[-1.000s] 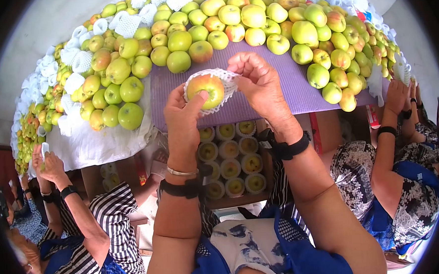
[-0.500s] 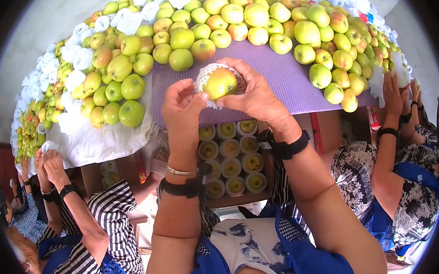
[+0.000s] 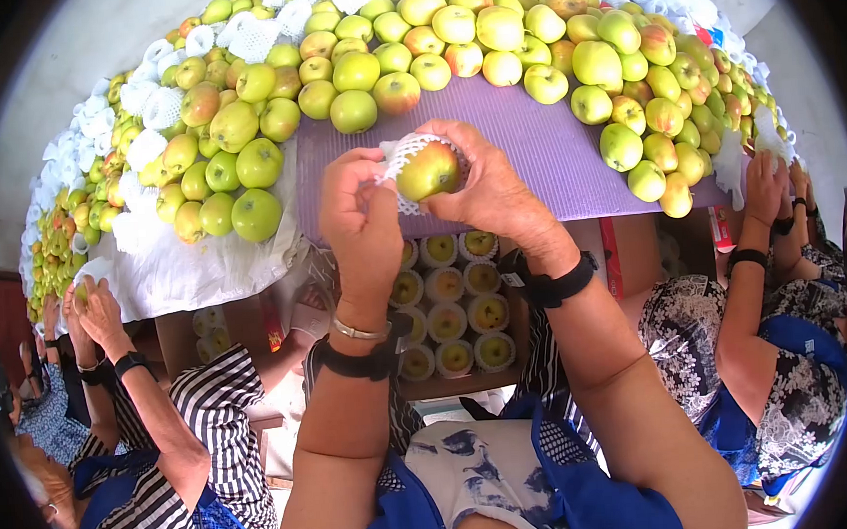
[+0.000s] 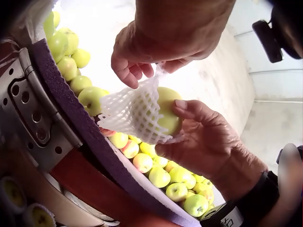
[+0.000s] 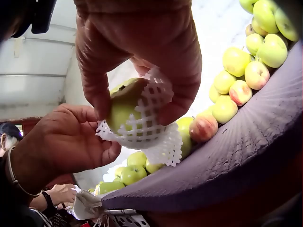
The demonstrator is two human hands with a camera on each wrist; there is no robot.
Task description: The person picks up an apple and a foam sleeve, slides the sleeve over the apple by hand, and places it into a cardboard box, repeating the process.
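A yellow-green apple [image 3: 428, 172] with a red blush is held up above the purple mat's front edge, partly inside a white foam net [image 3: 401, 160]. My right hand [image 3: 486, 180] grips the apple from the right, thumb below and fingers above. My left hand [image 3: 358, 206] pinches the net's edge at the apple's left. In the left wrist view the net [image 4: 137, 111] stretches around one side of the apple [image 4: 169, 111]. The right wrist view shows the mesh [image 5: 147, 120] over the lower part of the apple [image 5: 124, 109], whose stem end is bare.
Loose apples [image 3: 356, 72] are heaped behind and on both sides of the purple mat [image 3: 552, 152]. White foam nets [image 3: 249, 39] lie among them. Below the table edge, a box holds netted apples [image 3: 448, 322]. Other people work at left [image 3: 168, 422] and right [image 3: 749, 343].
The apple has turned and shifted slightly to the right. My right hand has gone from pulling at the net to gripping the apple; my left hand has moved from the apple to the net's edge.
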